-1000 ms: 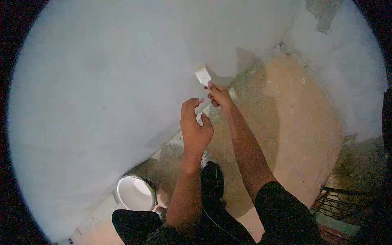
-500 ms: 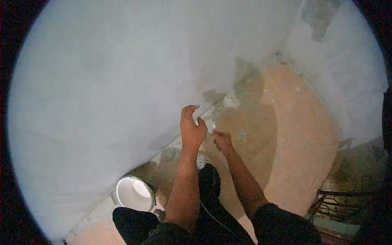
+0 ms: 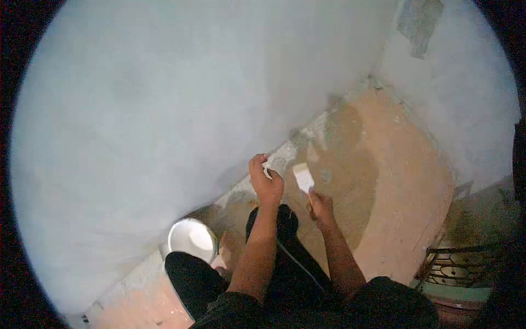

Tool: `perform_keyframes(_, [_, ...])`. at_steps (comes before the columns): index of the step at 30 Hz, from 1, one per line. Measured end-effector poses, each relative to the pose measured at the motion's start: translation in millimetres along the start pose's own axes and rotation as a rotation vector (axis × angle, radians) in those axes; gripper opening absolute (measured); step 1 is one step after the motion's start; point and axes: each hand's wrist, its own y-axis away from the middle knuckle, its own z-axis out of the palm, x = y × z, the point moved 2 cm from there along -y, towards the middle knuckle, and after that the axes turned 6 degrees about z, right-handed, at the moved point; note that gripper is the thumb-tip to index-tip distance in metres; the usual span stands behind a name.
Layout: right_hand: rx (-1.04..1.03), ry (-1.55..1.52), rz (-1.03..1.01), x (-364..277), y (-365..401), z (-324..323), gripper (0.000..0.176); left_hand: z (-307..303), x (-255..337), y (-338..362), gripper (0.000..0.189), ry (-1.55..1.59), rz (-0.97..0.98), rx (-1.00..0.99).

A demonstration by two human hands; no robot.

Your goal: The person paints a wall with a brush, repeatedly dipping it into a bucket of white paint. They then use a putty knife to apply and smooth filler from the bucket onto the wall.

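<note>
My right hand (image 3: 322,209) is closed round the handle of a paintbrush (image 3: 304,179). The brush has a white ferrule area and pale bristles, which point up and away from me over the floor. To its left, near the foot of the wall, my left hand (image 3: 267,183) is raised with thumb and fingers apart in a loose curve, holding nothing. A bucket (image 3: 171,239) with a white inside stands at the wall's base on the left, beside my bent knee.
A pale painted wall (image 3: 164,109) rises on the left and meets another wall (image 3: 466,120) at the far corner. The stained orange-tan floor (image 3: 405,181) has whitish patches along its edge. A dark metal grille-like object (image 3: 455,267) stands at lower right.
My right hand has moved back and right, and the paintbrush now shows clearly in it. My left hand has shifted slightly down and right. The view has moved a little.
</note>
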Motion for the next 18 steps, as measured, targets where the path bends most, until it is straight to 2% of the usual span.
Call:
perform_keyframes(2, [0.052, 0.063, -0.085, -24, 14, 6, 0.038, -18, 8, 21, 0.042, -0.029, 0.071, 0.136])
perform_keyframes(4, [-0.027, -0.021, -0.191, -28, 17, 12, 0.037, -38, 27, 37, 0.042, -0.059, 0.012, 0.118])
perform_keyframes(6, [-0.061, -0.087, -0.117, -55, 48, 25, 0.036, -54, 44, 50, 0.043, -0.065, -0.028, 0.119])
perform_keyframes(9, [-0.163, -0.123, -0.177, -76, 68, 51, 0.034, -74, 53, 75, 0.046, -0.015, -0.009, 0.139])
perform_keyframes(13, [-0.352, -0.074, -0.273, -100, 93, 88, 0.032, -119, 43, 86, 0.049, -0.065, 0.006, -0.011])
perform_keyframes(14, [-0.349, -0.070, -0.293, -102, 102, 100, 0.032, -133, 45, 83, 0.046, -0.040, -0.120, -0.036])
perform_keyframes(15, [-0.346, -0.073, -0.326, -107, 112, 115, 0.032, -147, 36, 81, 0.046, -0.046, -0.122, -0.028])
perform_keyframes(18, [-0.461, -0.023, -0.372, -110, 126, 154, 0.032, -184, 12, 62, 0.039, -0.068, -0.200, -0.311])
